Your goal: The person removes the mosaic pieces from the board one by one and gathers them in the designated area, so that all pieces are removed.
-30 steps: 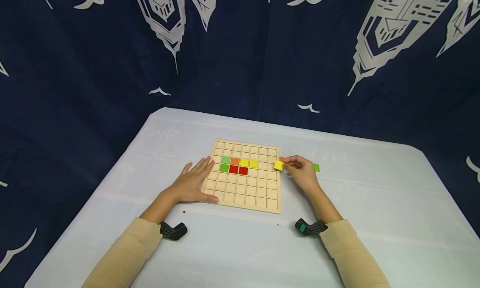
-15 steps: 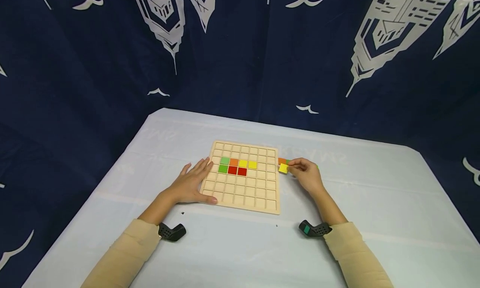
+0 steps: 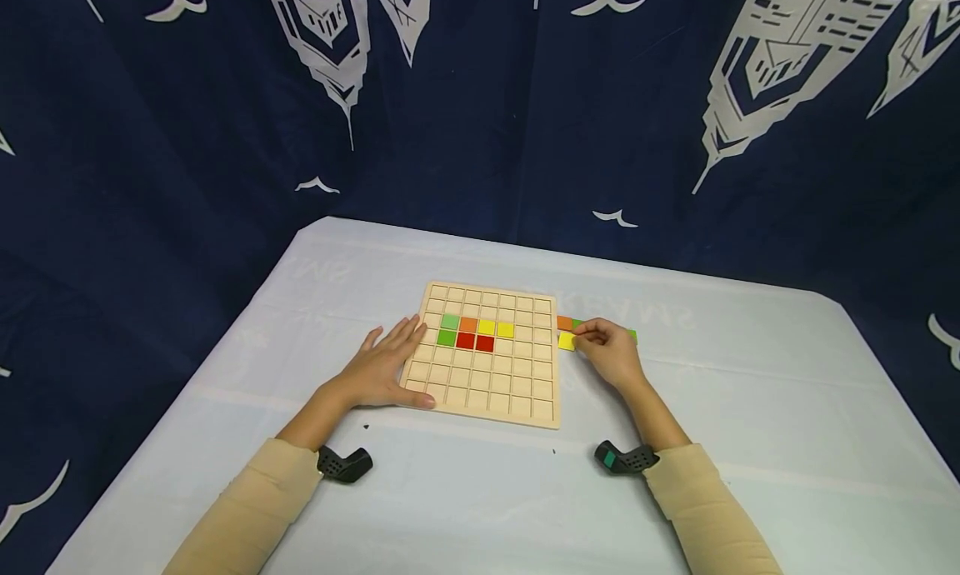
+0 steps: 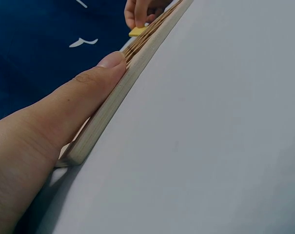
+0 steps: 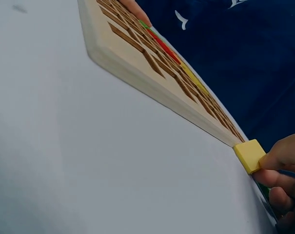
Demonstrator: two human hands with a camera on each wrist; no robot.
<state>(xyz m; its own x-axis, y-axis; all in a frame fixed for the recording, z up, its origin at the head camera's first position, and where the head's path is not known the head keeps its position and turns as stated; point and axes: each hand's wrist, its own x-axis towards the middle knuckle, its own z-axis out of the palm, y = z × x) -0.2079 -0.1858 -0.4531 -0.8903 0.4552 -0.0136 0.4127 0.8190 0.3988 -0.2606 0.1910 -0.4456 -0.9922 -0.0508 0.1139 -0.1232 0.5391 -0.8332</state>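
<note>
A wooden grid board [image 3: 517, 383] lies on the white table, with green, orange, yellow and red square tiles in two rows of its cells. My left hand [image 3: 381, 367] rests with spread fingers along the board's left edge, its thumb at the near left corner. Just past the right edge, my right hand [image 3: 609, 352] pinches a yellow tile [image 5: 249, 156] between thumb and finger. In the right wrist view that tile overlaps the board's corner. An orange tile [image 3: 565, 322] lies right behind it, and green tiles [image 3: 577, 324] are partly hidden by the right hand.
The white table [image 3: 480, 500] extends around the board. A dark blue curtain [image 3: 465, 142] with white prints hangs behind its far edge. Small dark specks lie on the near part of the table. Each wrist wears a black device [image 3: 345, 464].
My right hand has carried the yellow tile rightward from over the board's edge to just beside it, in front of the orange tile, and lowered it slightly. The left hand stays put.
</note>
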